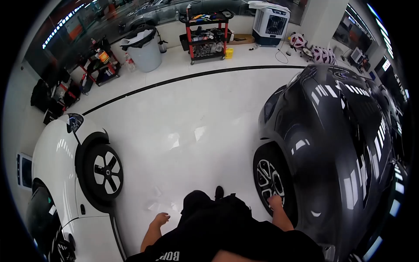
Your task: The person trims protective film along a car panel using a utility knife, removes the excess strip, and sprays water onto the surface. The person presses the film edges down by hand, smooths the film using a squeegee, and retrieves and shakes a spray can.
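Observation:
My left hand hangs low over the white floor, fingers loosely bent and slightly apart, with nothing visible in it. On the other side, my right hand appears in front of the front wheel of a dark grey car. Its fingers are too small and turned away to make out, and whether it touches the wheel cannot be judged. My dark clothing covers the lower middle of the view, and one black shoe shows below me.
A white car with a black-and-white wheel stands at left. Along the far wall are a grey bin, a red-and-black tool cart with bottles and tools, a yellow container and an air cooler. A black line curves across the floor.

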Tool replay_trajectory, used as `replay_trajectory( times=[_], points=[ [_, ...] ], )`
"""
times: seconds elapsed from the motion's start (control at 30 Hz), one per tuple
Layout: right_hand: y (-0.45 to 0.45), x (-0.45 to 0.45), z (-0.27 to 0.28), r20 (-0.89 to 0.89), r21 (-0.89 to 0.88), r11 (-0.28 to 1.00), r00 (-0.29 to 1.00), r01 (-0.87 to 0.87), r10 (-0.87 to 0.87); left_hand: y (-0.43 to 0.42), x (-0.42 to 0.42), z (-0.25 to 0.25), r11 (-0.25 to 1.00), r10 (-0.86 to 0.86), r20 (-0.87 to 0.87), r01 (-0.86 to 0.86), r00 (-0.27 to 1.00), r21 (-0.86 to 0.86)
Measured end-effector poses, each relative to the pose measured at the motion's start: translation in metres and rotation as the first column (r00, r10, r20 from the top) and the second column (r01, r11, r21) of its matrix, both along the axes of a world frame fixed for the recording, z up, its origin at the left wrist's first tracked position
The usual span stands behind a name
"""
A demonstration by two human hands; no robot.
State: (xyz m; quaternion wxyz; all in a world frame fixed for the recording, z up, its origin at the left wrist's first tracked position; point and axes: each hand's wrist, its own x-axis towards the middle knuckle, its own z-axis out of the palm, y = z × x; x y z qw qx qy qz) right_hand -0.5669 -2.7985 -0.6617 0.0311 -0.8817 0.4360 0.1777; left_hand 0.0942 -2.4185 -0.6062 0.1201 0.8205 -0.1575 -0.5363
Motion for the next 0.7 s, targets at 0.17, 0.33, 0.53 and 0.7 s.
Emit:
replay_trajectory(
  times=[0.17,0.33,0.53,0.7],
  points=[
    [-0.266,0.203,0.151,0.42,0.282,0.737,0.612,0.614,-0.67,-0.043,0.008,-0.016,0.998,-0.013,-0.049,0.01,0.999,-0.059],
    [-0.431,0.312,0.14,0.43,0.351,0.757,0.624,0.551,-0.653,-0.165,0.072,-0.036,0.889,-0.459,0.13,0.451,0.879,0.083],
    [-0.514,0.293,0.104,0.426,0.403,0.789,0.668,0.465,-0.611,-0.473,0.24,-0.105,0.369,-0.911,-0.144,0.92,0.386,0.131],
    [-0.561,0.275,0.048,-0.074,0.751,0.167,0.332,0.639,-0.94,-0.825,0.347,0.022,0.84,0.135,0.263,0.031,0.955,-0.542]
  ],
)
